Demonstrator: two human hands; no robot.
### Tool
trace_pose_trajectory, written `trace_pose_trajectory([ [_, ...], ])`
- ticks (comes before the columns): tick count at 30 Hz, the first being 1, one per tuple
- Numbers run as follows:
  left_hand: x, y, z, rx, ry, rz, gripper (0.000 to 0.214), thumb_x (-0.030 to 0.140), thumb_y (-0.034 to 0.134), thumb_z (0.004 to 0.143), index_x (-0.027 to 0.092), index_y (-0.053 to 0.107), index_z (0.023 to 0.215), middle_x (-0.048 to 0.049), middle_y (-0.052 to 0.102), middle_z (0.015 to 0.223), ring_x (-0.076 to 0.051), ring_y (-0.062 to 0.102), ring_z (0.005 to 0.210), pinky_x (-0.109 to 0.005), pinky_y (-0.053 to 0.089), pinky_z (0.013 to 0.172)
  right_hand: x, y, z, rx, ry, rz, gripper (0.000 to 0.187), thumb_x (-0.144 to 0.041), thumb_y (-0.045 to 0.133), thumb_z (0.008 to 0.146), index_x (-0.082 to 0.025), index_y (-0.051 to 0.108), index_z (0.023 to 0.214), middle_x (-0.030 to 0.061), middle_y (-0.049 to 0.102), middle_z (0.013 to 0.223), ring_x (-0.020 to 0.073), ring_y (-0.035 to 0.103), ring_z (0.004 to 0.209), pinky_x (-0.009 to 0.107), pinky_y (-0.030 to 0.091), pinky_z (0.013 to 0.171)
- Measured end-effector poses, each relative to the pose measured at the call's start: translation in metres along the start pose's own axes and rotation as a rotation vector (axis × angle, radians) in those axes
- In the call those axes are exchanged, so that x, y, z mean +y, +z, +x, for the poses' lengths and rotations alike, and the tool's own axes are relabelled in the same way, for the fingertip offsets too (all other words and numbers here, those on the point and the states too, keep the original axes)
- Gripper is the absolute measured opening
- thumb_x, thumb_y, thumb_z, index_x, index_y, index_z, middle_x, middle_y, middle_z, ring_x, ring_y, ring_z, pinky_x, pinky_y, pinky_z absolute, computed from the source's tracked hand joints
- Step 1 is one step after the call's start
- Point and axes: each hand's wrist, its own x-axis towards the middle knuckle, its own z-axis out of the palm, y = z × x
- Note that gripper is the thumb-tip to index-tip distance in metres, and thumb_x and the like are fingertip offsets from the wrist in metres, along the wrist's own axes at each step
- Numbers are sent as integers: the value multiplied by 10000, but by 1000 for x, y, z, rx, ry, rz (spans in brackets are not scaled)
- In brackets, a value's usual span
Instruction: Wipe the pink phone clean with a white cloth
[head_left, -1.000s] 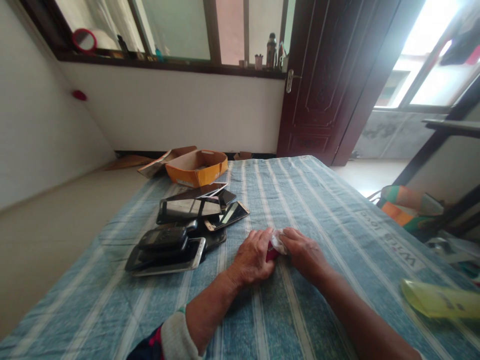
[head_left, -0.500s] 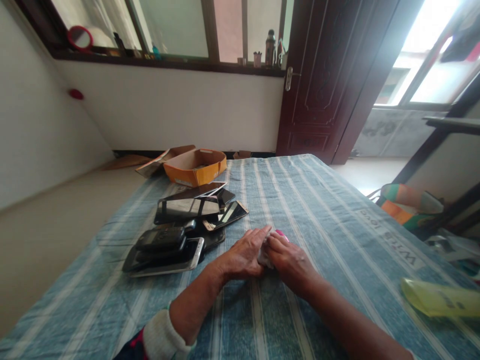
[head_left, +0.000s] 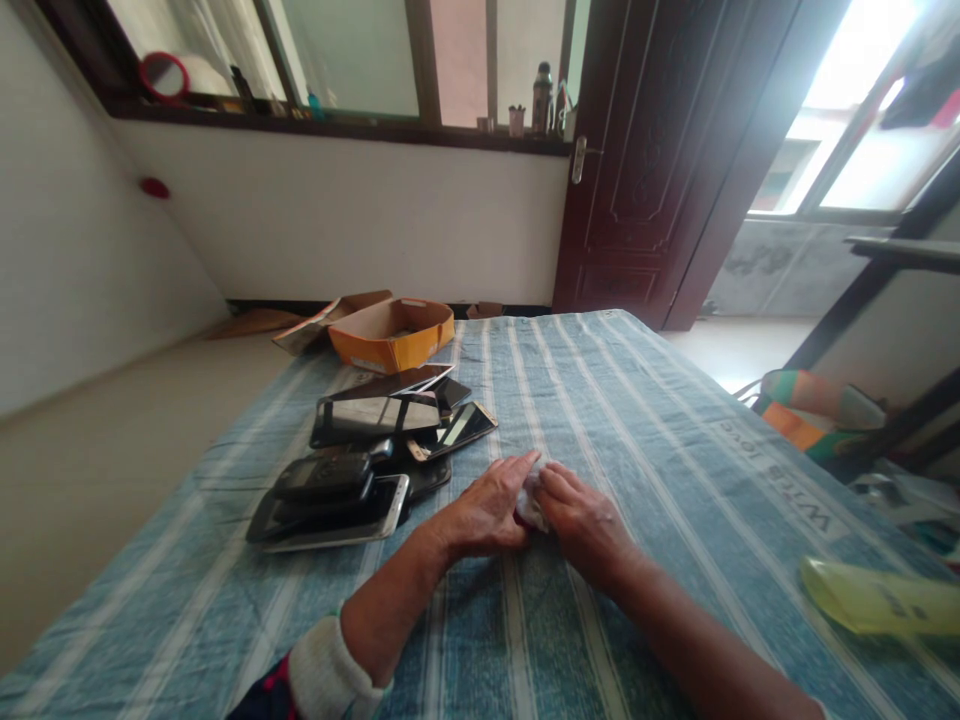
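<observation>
My left hand [head_left: 491, 505] and my right hand [head_left: 581, 515] meet over the middle of the bed-like surface. A crumpled white wipe [head_left: 532, 503] shows between them, and my right fingers are closed on it. My left fingers curve around a small thing that the hands and wipe mostly cover. Only a dark reddish bit of it shows by the left thumb, so its kind cannot be made out. To the left of my left hand lies a pile of old mobile phones: a white-framed phone [head_left: 401, 505], a black phone [head_left: 375, 418] and a gold-edged phone [head_left: 457, 430].
An orange cardboard box [head_left: 397, 350] stands at the far edge, its lid [head_left: 322, 325] beside it. Blue striped cloth [head_left: 637, 430] covers the surface. A yellow packet [head_left: 877, 597] lies at the right. Beyond are a dark red door [head_left: 637, 200] and a window sill with bottles.
A bright pink edge beyond my right fingertips has gone out of sight. My right hand has shifted slightly, and more of the white wipe shows. The left hand stays nearly still.
</observation>
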Motion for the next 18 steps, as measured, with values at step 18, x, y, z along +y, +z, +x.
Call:
trace_pose_trajectory([
  [18,2,18,5,192,40,-122,834,258,728,623,153,391,1378,-129,567,1235,-295,552,1145,-425,454,999,7,2,-2,52,23,60,252,-53,471,889,-178,662,996,82,643,1095,206,518,1194,285,459,985],
])
